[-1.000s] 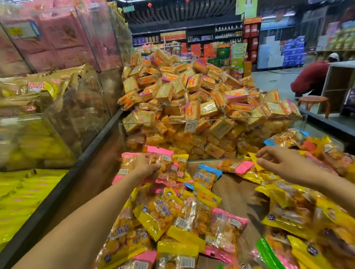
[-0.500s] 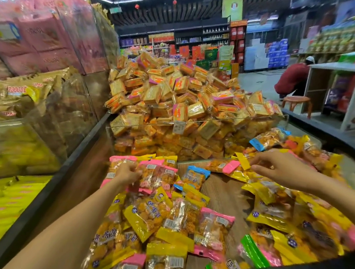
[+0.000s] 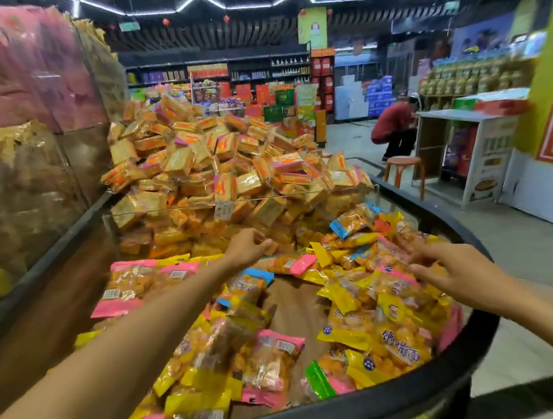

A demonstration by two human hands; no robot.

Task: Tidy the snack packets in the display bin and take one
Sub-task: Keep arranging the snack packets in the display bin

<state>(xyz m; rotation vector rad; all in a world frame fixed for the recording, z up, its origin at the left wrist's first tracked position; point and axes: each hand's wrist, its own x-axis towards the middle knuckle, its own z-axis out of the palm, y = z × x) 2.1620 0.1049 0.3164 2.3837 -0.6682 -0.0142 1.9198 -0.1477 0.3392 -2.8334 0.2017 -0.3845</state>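
Here, far left, blurred pink and tan bags (image 3: 26, 90) sit stacked behind clear panels. Next to them the black rim of the display bin (image 3: 412, 401) curves round a bare wooden floor and a scatter of snack packets (image 3: 273, 364) with pink, yellow, blue and green ends. A pink-edged packet (image 3: 125, 291) lies flat near the bin's left side. The left hand (image 3: 248, 245) hangs above the packets near the clear divider (image 3: 269, 198), its fingers loosely curled with nothing between them. Behind that divider rises a tall heap of small orange and yellow packs (image 3: 232, 164). Further right, the right hand (image 3: 458, 272) reaches over the denser pile of yellow packets, fingers spread and fairly straight, their tips blurred; I cannot tell whether they touch a packet. Beyond the bin stand a round stool (image 3: 403, 172) and a person in a red top (image 3: 394, 126), bent over beside a white cabinet (image 3: 466, 153).
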